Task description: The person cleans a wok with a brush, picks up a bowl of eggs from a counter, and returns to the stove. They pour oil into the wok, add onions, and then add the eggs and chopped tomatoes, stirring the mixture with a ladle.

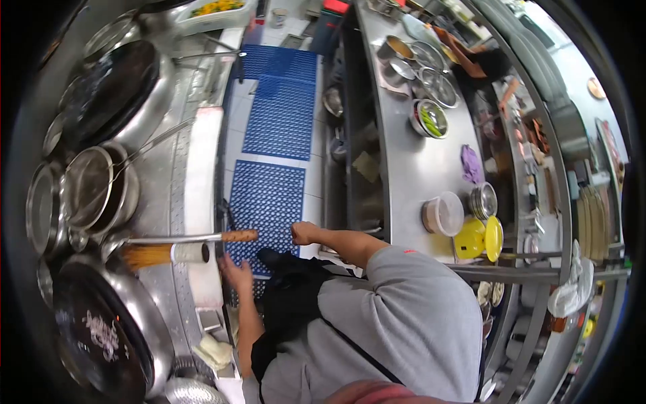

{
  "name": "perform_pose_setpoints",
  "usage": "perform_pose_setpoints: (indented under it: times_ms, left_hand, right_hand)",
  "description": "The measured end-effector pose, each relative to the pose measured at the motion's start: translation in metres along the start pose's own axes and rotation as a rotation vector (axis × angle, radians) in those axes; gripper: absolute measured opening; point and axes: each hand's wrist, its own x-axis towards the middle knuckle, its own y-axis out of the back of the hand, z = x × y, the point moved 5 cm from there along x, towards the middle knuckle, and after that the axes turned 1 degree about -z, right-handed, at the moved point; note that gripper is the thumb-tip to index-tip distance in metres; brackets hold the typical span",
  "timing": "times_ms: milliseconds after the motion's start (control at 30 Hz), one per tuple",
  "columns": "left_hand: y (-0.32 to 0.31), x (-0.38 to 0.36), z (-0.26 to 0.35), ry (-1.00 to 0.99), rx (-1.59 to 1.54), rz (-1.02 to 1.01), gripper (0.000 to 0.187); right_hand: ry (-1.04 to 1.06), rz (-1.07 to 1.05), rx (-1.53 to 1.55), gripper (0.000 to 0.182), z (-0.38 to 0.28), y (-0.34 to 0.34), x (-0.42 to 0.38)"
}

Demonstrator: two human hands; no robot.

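Note:
My left hand [235,273] has its fingers apart at the white front edge of the stove [202,182], just below the end of a bamboo brush with a white handle [168,254]. It holds nothing that I can see. A ladle with a wooden handle [239,236] lies just above the brush. My right hand [304,232] is curled into a fist over the blue floor mat [266,202], with nothing visible in it. I wear a grey shirt and a black apron.
Along the stove on the left are a dark wok [101,337], a wire strainer [87,185] and another large wok [111,87]. The steel counter [404,168] on the right holds a bowl of green vegetables [431,118], a purple cloth [471,163], a white tub [444,214] and a yellow container [479,239]. Another person [474,60] works at its far end.

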Motion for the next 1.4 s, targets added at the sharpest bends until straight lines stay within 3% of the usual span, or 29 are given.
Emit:
perform_pose_setpoints:
  times_ms: [100,133,200,267,300,400,433,533,633,700,733,767,800,867,933,1000,1033,1067,1133,1200,1233,1300,1333,1400]
  left_hand:
    - [-0.020,0.023,-0.043,0.365,-0.069,-0.153,0.085]
    - [-0.043,0.029,-0.074,0.284,-0.016,-0.074,0.088]
    - [-0.062,0.044,-0.096,0.347,-0.005,-0.125,0.091]
    - [-0.076,0.053,-0.098,0.435,-0.054,-0.245,0.082]
    - [-0.030,0.047,-0.043,0.481,0.094,-0.312,0.071]
    - [-0.023,0.045,-0.032,0.226,0.270,-0.082,0.063]
    - [-0.019,0.040,-0.033,0.255,0.261,-0.023,0.067]
    - [-0.013,0.034,-0.056,0.638,0.209,-0.284,0.072]
    - [-0.046,0.042,-0.117,0.436,-0.064,-0.233,0.086]
    - [-0.020,0.026,-0.095,0.382,-0.196,-0.302,0.092]
    - [-0.017,0.022,-0.097,0.223,0.069,-0.249,0.094]
    - [-0.014,0.016,-0.100,0.308,-0.152,-0.262,0.094]
    - [-0.013,0.008,-0.097,0.393,-0.376,-0.265,0.094]
    - [-0.034,0.014,-0.136,0.229,-0.291,-0.211,0.091]
    - [-0.011,0.003,-0.111,0.286,-0.287,-0.223,0.093]
    - [-0.003,-0.011,-0.107,0.454,-0.281,-0.251,0.096]
    - [-0.009,-0.017,-0.111,0.327,-0.389,-0.223,0.100]
    - [0.012,-0.026,-0.087,0.357,-0.254,-0.278,0.098]
    - [0.019,-0.053,-0.081,0.352,-0.320,-0.159,0.096]
    - [0.059,-0.080,-0.045,0.258,-0.330,-0.180,0.092]
    - [0.041,-0.100,-0.071,0.329,-0.575,-0.156,0.077]
    - [0.034,-0.145,-0.112,0.512,-0.643,-0.157,0.060]
    - [0.037,-0.163,-0.120,0.597,-0.682,-0.166,0.052]
    - [0.053,-0.199,-0.131,0.649,-0.675,0.062,0.027]
  right_hand:
    - [-0.157,0.010,0.059,0.031,0.044,-0.001,-0.039]
    - [-0.213,0.019,0.086,0.031,0.056,0.000,-0.053]
    - [-0.275,-0.019,0.046,0.035,0.083,-0.013,-0.072]
    - [-0.345,-0.006,0.056,0.039,0.096,-0.022,-0.095]
    - [-0.366,-0.021,0.074,0.039,0.097,-0.026,-0.103]
    - [-0.417,-0.026,0.137,0.038,0.093,-0.034,-0.114]
    - [-0.389,-0.028,0.137,0.037,0.091,-0.038,-0.112]
    - [-0.300,-0.025,0.130,0.035,0.082,-0.042,-0.095]
    - [-0.223,0.007,0.112,0.031,0.067,-0.041,-0.078]
    - [-0.158,0.046,0.200,0.030,0.048,-0.028,-0.077]
    - [-0.122,0.068,0.246,0.030,0.038,-0.018,-0.072]
    - [-0.101,0.132,0.251,0.027,0.031,-0.013,-0.065]
    - [-0.166,0.086,0.461,0.017,0.024,-0.009,-0.060]
    - [-0.117,0.063,0.702,0.008,0.001,0.009,-0.046]
    - [-0.012,0.082,0.926,0.012,-0.021,0.035,-0.029]
    - [0.059,0.102,0.925,0.025,-0.055,0.072,-0.019]
    - [0.052,0.084,0.951,0.029,-0.074,0.094,-0.018]
    - [0.040,0.062,0.977,0.034,-0.091,0.108,-0.014]
    - [0.156,0.028,0.898,0.038,-0.122,0.127,-0.006]
    - [0.298,-0.034,0.837,0.041,-0.160,0.135,0.004]
    - [0.376,-0.078,0.818,0.042,-0.180,0.132,0.002]
    - [0.412,-0.231,0.734,0.050,-0.204,0.121,0.005]
    - [0.435,-0.154,0.484,0.059,-0.213,0.117,0.012]
    - [0.492,-0.100,0.392,0.064,-0.230,0.116,0.005]
